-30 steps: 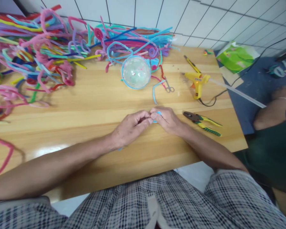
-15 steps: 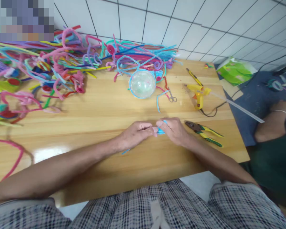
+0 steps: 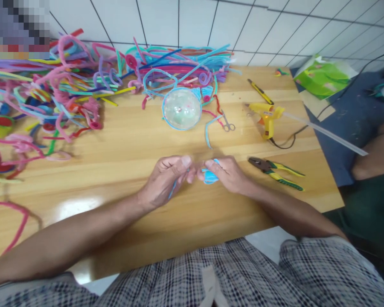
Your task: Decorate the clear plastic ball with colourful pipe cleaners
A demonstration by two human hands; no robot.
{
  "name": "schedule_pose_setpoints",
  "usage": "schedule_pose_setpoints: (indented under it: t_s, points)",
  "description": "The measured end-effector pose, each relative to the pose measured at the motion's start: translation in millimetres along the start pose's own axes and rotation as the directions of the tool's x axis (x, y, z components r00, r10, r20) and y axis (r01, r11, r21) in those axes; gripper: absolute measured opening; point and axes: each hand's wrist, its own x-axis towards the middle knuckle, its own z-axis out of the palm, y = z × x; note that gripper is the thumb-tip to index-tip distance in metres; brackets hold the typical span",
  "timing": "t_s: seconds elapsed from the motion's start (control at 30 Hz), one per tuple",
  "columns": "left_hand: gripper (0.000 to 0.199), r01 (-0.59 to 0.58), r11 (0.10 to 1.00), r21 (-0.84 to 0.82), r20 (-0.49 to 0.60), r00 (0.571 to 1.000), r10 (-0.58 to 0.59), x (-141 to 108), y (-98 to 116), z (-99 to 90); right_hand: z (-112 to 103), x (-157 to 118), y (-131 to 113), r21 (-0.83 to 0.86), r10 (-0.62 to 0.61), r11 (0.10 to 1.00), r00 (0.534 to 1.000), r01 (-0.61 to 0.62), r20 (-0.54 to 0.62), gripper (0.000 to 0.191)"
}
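1. Part of the blue coil (image 3: 210, 176) is covered by the thumb and fingers of the right hand (image 3: 228, 174); how its far side is finished cannot be made out.
2. A thin blue strand (image 3: 172, 190) shows below the left hand (image 3: 161, 179) — its upper part is hidden there, so whether it joins the coil is unclear.
3. The upper left corner is pixelated, and the co-worker's arm (image 3: 376, 153) is cut off at the right edge.
4. The coil is bright blue, small and banded, with a bit poking up above the right thumb. It is near the table's (image 3: 124, 149) front edge, nearer than the clear dome (image 3: 182, 109).
5. The right hand pinches the coil between thumb and fingers.
6. The left hand faces it, thumb stretched towards the fingertips; blur there — I cannot tell whether they grip anything.
7. Both forearms reach inwards from the sides.
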Motion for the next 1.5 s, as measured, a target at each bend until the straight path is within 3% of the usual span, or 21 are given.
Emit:
schedule_pose_setpoints:
  t_s: [0.17,0.37,0.47,0.5,0.57,0.7,0.77,0.83,0.9,0.97,1.07,1.2,1.3,1.37,1.43,1.5]
  points:
    - [0.084,0.067,0.946,-0.318,-0.029,0.996,-0.080,9,0,3.4,11,-6,-1,0.103,-0.027,0.994,0.999,0.029,-0.024,0.073]
    - [0.087,0.196,0.925,-0.326,0.065,0.981,-0.185,13,-1,-1.9,20,-11,-4,0.051,-0.077,0.996,0.997,0.078,-0.022,0.074]
    - [0.085,0.192,0.935,-0.299,-0.009,0.979,-0.204,17,-1,-10.3,11,-6,-2,0.150,0.078,0.988,0.963,-0.040,-0.258,0.077]
    - [0.085,0.174,0.943,-0.283,-0.045,0.980,-0.194,18,-2,-13.1,7,-4,0,0.181,0.134,0.981,0.928,-0.074,-0.346,0.078]
    - [0.084,0.117,0.967,-0.227,-0.091,0.986,-0.141,20,-6,-17.5,0,0,5,0.203,0.180,0.973,0.902,-0.107,-0.392,0.078]
    - [0.077,-0.054,0.999,-0.006,-0.109,0.993,0.053,19,-14,-19.8,-6,2,16,0.211,0.164,0.971,0.960,-0.116,-0.226,0.080]
    - [0.071,-0.205,0.960,0.192,-0.123,0.965,0.230,17,-15,-19.5,-7,2,21,0.172,0.121,0.982,0.956,-0.077,-0.266,0.080]
    - [0.066,-0.335,0.865,0.374,-0.116,0.908,0.402,16,-15,-19.4,-8,3,25,0.126,0.067,0.991,0.956,-0.032,-0.286,0.079]
    - [0.061,-0.396,0.806,0.439,-0.085,0.875,0.476,14,-15,-19.5,-8,4,28,0.090,0.025,0.996,0.961,0.000,-0.274,0.079]
    - [0.052,-0.374,0.844,0.385,-0.045,0.905,0.422,13,-17,-19.9,-8,6,29,0.043,-0.015,0.999,0.962,0.028,-0.272,0.078]
    - [0.041,-0.245,0.946,0.212,-0.015,0.967,0.254,13,-24,-20.1,-8,9,28,-0.024,-0.079,0.997,0.964,0.076,-0.255,0.077]
    - [0.039,-0.238,0.968,0.075,-0.064,0.968,0.243,11,-20,-13.4,-9,12,25,-0.071,-0.102,0.993,0.971,0.089,-0.217,0.077]
    - [0.042,-0.346,0.938,0.039,-0.094,0.933,0.348,4,-3,-4.8,-9,12,26,-0.076,-0.096,0.994,0.971,0.081,-0.221,0.078]
    - [0.039,-0.444,0.889,0.111,-0.122,0.882,0.455,3,14,-5.1,-8,12,28,-0.047,-0.081,0.996,0.971,0.072,-0.225,0.078]
    - [0.038,-0.551,0.796,0.252,-0.190,0.778,0.599,6,34,-17.7,-8,12,31,0.000,-0.052,0.999,0.973,0.053,-0.224,0.079]
    - [0.046,-0.600,0.672,0.434,-0.248,0.637,0.730,14,54,-44.6,-8,12,33,0.062,-0.010,0.998,0.973,0.025,-0.229,0.081]
